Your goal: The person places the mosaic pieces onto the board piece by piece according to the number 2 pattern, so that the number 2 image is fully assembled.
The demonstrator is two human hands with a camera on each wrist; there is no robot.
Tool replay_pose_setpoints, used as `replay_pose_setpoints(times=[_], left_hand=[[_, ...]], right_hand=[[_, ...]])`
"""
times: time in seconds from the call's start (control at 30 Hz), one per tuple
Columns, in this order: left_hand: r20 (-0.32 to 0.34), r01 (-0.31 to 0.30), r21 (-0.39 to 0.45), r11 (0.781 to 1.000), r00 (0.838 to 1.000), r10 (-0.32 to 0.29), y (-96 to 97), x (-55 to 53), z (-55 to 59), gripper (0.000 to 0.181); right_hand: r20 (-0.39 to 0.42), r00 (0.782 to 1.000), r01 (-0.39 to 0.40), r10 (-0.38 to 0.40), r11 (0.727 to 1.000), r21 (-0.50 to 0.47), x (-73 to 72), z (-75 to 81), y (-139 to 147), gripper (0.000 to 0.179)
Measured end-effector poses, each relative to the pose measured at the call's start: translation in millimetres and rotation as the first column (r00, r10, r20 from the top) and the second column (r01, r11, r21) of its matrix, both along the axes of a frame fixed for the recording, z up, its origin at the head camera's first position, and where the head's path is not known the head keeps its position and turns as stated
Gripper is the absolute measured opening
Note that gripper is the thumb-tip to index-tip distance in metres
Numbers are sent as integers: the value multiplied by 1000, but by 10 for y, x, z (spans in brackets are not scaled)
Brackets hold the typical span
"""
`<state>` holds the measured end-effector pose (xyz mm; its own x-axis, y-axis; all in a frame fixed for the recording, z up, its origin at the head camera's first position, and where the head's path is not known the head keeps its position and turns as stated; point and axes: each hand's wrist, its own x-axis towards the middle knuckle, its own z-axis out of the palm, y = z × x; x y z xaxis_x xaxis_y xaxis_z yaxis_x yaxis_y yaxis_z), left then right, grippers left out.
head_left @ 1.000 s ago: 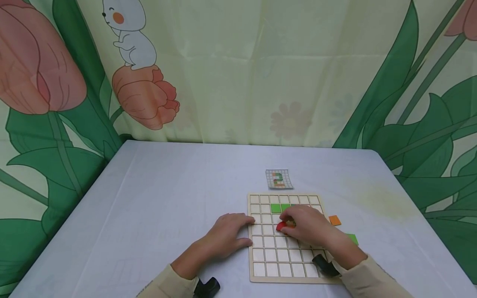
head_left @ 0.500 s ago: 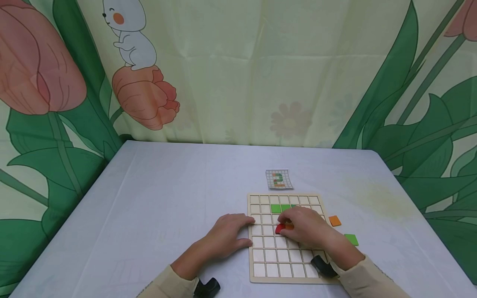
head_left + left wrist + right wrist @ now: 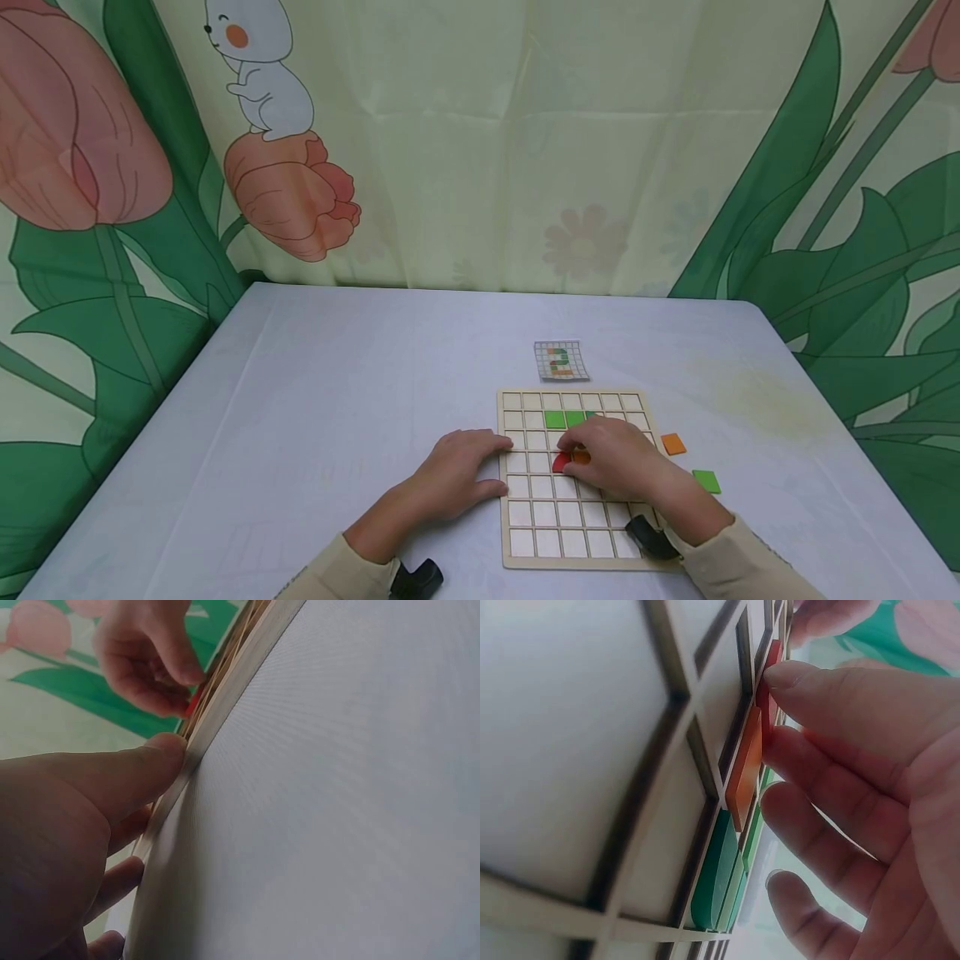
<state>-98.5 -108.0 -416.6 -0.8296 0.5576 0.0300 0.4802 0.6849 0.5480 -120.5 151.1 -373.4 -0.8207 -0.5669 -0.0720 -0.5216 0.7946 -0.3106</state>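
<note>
My right hand (image 3: 615, 454) is over the middle of a wooden grid board (image 3: 532, 563). Between its thumb and index finger it pinches a red tile with a rounded side (image 3: 765, 694), at a cell left of an orange tile (image 3: 746, 772). Beyond the orange tile a dark green rounded tile (image 3: 714, 874) sits in the grid, partly hidden by the hand in the head view. Two light green tiles (image 3: 564, 419) lie in an upper row. My left hand (image 3: 456, 473) rests against the board's left edge, its thumb and fingertips touching the rim (image 3: 214, 712).
A small card (image 3: 562, 361) with a coloured grid pattern lies behind the board. To the board's right are a loose orange tile (image 3: 673, 443) and a loose green tile (image 3: 707, 481). All rest on a white-covered table (image 3: 337, 375) before a printed curtain.
My right hand has shifted slightly left with the red tile, and the orange tile beside it shows more clearly. The left hand has stayed at the board's edge.
</note>
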Motion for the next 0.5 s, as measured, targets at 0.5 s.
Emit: replay_pose_setpoints(times=[0.5], left_hand=[[15, -7, -7, 1000, 1000, 7, 4, 0, -4, 51]], right_hand=[[12, 1000, -1, 1, 1000, -13, 4, 2, 9, 19]])
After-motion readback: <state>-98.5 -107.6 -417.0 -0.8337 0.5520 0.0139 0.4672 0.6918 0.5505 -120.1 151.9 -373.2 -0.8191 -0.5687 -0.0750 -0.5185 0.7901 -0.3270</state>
